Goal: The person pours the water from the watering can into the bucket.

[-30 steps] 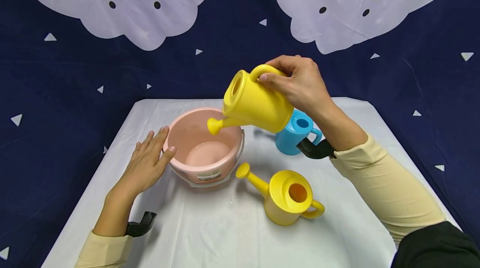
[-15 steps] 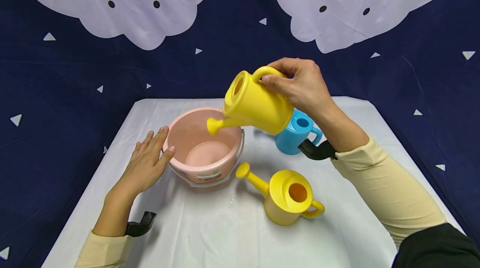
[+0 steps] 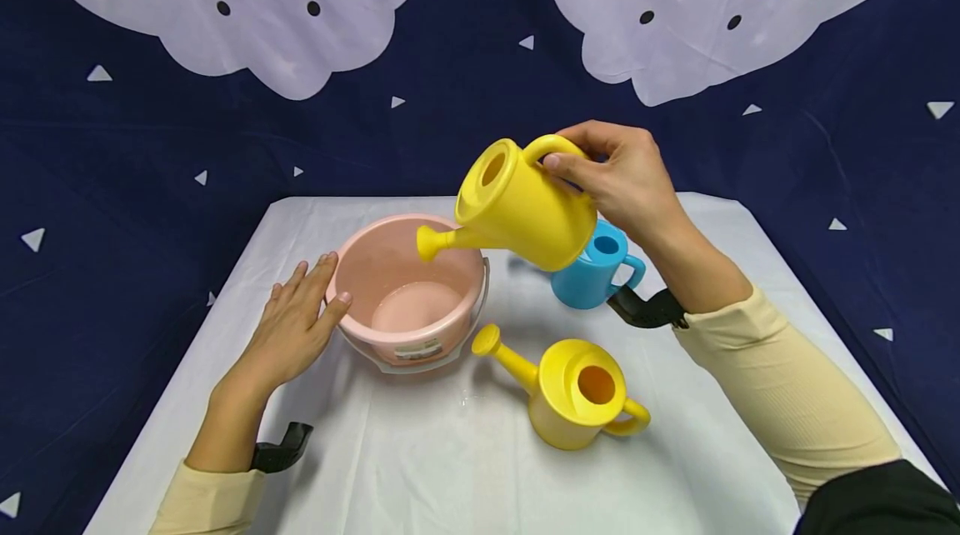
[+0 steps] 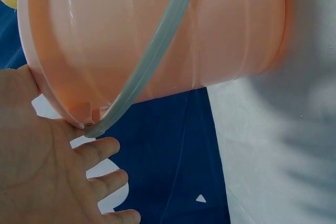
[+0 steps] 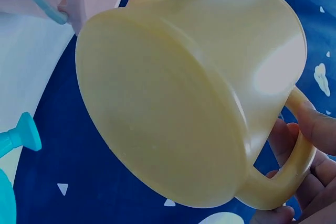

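My right hand [image 3: 618, 177] grips the handle of a yellow watering can [image 3: 525, 206], held in the air and tipped with its spout toward the left. Its round spout head hangs over the right part of a pink bucket [image 3: 408, 356], in which a little clear liquid seems to lie. In the right wrist view the can's base [image 5: 157, 114] faces the camera, fingers curled through the handle. My left hand [image 3: 296, 322] rests against the bucket's left rim with straight, spread fingers. The left wrist view has the palm [image 4: 42, 156] touching the rim beside the grey bail handle [image 4: 152, 59].
A second yellow watering can [image 3: 573, 393] stands upright in front, spout toward the bucket. Behind the raised can is a blue watering can [image 3: 588, 272], partly hidden. A few wet drops [image 3: 465, 397] lie on the white tablecloth [image 3: 420, 460]. A dark cloud-printed backdrop [image 3: 480, 60] hangs behind.
My right hand and the yellow watering can have shifted slightly to the right, and the can is tipped a little less. The left hand and the bucket stay in place.
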`<action>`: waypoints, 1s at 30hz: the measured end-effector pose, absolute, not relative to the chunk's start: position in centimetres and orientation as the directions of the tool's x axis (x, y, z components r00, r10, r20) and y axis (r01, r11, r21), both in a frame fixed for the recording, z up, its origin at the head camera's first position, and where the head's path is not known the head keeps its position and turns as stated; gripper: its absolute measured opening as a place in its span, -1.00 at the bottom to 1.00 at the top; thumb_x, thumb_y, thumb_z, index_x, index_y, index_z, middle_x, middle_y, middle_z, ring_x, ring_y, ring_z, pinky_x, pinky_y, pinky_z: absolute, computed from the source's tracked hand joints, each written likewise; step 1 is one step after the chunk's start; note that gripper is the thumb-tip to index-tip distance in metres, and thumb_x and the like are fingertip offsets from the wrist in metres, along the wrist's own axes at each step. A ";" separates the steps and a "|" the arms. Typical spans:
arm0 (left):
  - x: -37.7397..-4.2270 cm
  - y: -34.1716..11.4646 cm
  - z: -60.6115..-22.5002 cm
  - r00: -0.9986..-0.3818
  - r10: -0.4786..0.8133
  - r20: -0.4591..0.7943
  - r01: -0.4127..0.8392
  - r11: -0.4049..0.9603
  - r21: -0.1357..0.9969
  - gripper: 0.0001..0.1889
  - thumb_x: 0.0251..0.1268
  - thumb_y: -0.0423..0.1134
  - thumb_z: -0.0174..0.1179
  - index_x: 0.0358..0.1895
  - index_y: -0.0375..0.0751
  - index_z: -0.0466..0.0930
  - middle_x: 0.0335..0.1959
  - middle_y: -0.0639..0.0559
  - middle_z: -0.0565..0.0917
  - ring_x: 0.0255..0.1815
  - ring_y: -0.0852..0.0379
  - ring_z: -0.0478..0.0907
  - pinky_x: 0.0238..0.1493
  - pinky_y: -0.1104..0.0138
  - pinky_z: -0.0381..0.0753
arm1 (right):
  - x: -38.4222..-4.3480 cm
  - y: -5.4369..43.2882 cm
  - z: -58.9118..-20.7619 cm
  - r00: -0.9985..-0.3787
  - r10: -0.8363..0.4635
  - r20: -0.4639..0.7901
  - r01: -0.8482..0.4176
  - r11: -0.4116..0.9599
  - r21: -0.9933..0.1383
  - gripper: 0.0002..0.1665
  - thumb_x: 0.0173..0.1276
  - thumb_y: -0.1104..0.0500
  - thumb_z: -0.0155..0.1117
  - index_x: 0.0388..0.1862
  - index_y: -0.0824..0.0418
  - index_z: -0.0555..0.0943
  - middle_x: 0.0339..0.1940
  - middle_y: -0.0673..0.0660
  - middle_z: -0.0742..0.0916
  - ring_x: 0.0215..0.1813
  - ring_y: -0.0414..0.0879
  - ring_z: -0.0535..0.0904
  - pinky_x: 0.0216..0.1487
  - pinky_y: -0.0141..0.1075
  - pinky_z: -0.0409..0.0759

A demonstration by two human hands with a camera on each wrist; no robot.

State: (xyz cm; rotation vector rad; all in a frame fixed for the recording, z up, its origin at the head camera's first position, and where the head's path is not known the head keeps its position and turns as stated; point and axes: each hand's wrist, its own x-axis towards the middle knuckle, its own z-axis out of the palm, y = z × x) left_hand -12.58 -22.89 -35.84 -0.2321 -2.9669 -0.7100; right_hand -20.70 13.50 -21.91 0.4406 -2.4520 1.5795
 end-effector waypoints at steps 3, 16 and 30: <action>-12.6 -22.8 -35.8 -0.985 0.127 0.117 0.167 0.881 0.442 -0.32 0.48 0.17 -0.31 0.53 -0.02 -0.19 0.54 -0.13 0.00 0.56 -0.24 -0.23 0.40 -0.29 -0.30 | -20.6 14.0 -22.1 -0.937 -0.131 0.324 -0.349 0.384 -0.855 -0.68 0.15 0.01 0.40 -0.15 0.14 0.70 -0.24 -0.02 0.75 -0.15 -0.13 0.60 -0.13 -0.45 0.62; -12.6 -22.9 -35.5 -0.989 0.121 0.088 0.148 0.887 0.438 -0.31 0.47 0.20 -0.33 0.53 0.00 -0.21 0.55 -0.09 -0.03 0.57 -0.21 -0.26 0.42 -0.26 -0.31 | -20.1 15.6 -23.0 -0.938 -0.094 0.335 -0.347 0.327 -0.879 -0.66 0.16 0.04 0.39 -0.12 0.18 0.69 -0.29 -0.07 0.75 -0.18 -0.12 0.65 -0.15 -0.43 0.64; -12.6 -22.9 -35.6 -0.989 0.123 0.087 0.149 0.887 0.436 -0.30 0.47 0.20 -0.33 0.53 -0.02 -0.22 0.55 -0.13 -0.03 0.57 -0.21 -0.26 0.42 -0.27 -0.31 | -20.0 16.7 -24.1 -0.954 -0.076 0.290 -0.299 0.196 -0.934 -0.66 0.11 0.09 0.42 -0.16 0.24 0.69 -0.31 -0.06 0.77 -0.16 -0.13 0.65 -0.20 -0.45 0.62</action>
